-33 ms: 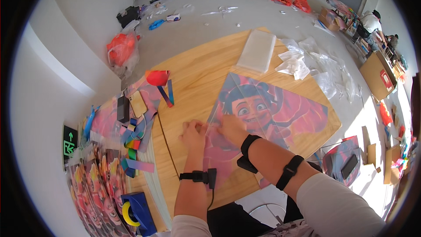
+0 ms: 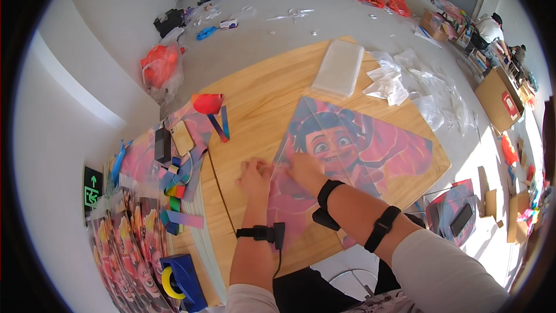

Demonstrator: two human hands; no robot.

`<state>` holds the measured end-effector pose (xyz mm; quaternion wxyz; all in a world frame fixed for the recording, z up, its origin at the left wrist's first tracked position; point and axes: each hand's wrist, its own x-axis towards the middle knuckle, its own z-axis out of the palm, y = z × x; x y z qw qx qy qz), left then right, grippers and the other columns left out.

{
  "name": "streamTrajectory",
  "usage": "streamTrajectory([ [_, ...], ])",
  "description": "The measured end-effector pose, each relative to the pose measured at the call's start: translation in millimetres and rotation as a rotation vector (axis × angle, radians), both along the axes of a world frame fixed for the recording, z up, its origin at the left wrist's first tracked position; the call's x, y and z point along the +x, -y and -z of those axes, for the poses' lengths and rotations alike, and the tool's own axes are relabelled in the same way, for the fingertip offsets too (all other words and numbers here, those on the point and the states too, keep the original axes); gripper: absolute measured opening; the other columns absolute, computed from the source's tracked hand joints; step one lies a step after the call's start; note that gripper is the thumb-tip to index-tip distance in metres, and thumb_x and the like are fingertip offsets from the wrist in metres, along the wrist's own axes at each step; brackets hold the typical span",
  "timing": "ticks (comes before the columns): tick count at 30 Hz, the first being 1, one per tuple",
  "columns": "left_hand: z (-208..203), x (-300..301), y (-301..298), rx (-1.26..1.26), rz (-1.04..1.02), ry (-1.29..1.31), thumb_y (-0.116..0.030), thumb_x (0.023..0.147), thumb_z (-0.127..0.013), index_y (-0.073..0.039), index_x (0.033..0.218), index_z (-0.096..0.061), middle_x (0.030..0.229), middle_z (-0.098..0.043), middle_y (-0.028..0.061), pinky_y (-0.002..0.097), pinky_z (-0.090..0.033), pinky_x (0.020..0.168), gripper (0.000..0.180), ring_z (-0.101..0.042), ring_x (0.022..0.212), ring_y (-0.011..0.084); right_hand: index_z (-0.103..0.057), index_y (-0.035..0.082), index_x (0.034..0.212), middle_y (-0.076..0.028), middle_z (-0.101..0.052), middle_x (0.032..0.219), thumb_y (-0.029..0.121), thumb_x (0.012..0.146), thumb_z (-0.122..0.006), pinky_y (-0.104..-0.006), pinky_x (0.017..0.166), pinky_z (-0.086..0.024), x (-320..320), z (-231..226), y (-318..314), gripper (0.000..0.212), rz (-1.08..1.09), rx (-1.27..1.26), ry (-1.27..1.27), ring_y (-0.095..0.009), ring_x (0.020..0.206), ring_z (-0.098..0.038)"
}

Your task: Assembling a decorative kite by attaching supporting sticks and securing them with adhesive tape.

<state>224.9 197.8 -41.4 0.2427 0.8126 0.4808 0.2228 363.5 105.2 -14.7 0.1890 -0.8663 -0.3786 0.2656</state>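
Head view: the printed sheet (image 2: 336, 134) lies flat at the centre of the frame, on the bench (image 2: 255, 90). The left hand (image 2: 255, 174), fingers curled, is at the sheet's left edge; the right hand (image 2: 306, 171) bends over the print just beside it. Whether either pinches the material, I cannot tell, as the fingertips are hidden. Hardly anything differs from the previous picture, so the handwork at this edge seems to be at the same stage.
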Motion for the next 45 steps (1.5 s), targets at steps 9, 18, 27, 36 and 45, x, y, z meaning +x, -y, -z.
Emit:
streamTrajectory([
  [9, -15.2, -19.7, 30.9, 0.283, 0.301, -0.087, -0.012, 0.089, -0.064, -0.014, 0.122, -0.067, 0.119, -0.067, 0.0042, 0.0455, -0.042, 0.095, 0.033, -0.064, 0.104, 0.0250, -0.065, 0.004, 0.096, -0.017, -0.069, 0.095, 0.022, 0.089, -0.066, -0.0462, 0.072, -0.054, -33.3, -15.7, 34.9, 0.019, 0.074, 0.476, -0.108, -0.037, 0.088, -0.069],
  [18, 4.4, -12.5, 45.7, 0.373, 0.448, -0.292, -0.019, 0.095, -0.053, -0.010, 0.143, -0.057, 0.155, -0.049, 0.0114, 0.0454, -0.039, 0.110, 0.049, -0.044, 0.144, 0.0259, -0.067, 0.003, 0.100, -0.009, -0.067, 0.088, 0.019, 0.093, -0.068, -0.0326, 0.066, -0.052, -38.0, -63.1, 197.1, 0.017, -0.061, 0.440, -0.409, -0.017, 0.076, -0.065],
  [27, -13.7, -61.7, 30.6, -0.097, 0.001, 0.062, -0.022, 0.085, -0.076, -0.009, 0.098, -0.074, 0.113, -0.069, 0.0114, 0.0473, -0.049, 0.095, 0.018, -0.063, 0.110, 0.0353, -0.069, 0.005, 0.098, -0.005, -0.066, 0.086, 0.015, 0.092, -0.071, -0.0283, 0.066, -0.052, -8.0, -71.5, 382.1, 0.012, 0.085, 0.409, -0.277, -0.013, 0.074, -0.064],
  [36, -25.2, -133.7, 66.1, -0.200, -0.078, -0.550, -0.042, 0.071, -0.085, -0.017, 0.111, -0.072, 0.120, -0.066, 0.0107, 0.0535, -0.040, 0.101, 0.049, -0.059, 0.119, 0.0327, -0.070, 0.011, 0.092, -0.007, -0.066, 0.082, 0.012, 0.083, -0.070, -0.0402, 0.066, -0.052, -14.3, -65.9, 410.6, 0.008, -0.172, 0.472, 0.139, -0.028, 0.072, -0.067],
  [45, -20.9, -156.7, 104.0, -0.109, -0.288, -0.403, -0.040, 0.073, -0.081, -0.015, 0.100, -0.076, 0.118, -0.069, 0.0126, 0.0541, -0.046, 0.097, 0.037, -0.064, 0.116, 0.0305, -0.071, 0.009, 0.090, -0.010, -0.067, 0.081, 0.012, 0.083, -0.069, -0.0411, 0.068, -0.054, -7.3, -45.2, 429.7, 0.008, -0.109, 0.499, 0.150, -0.029, 0.072, -0.067],
])
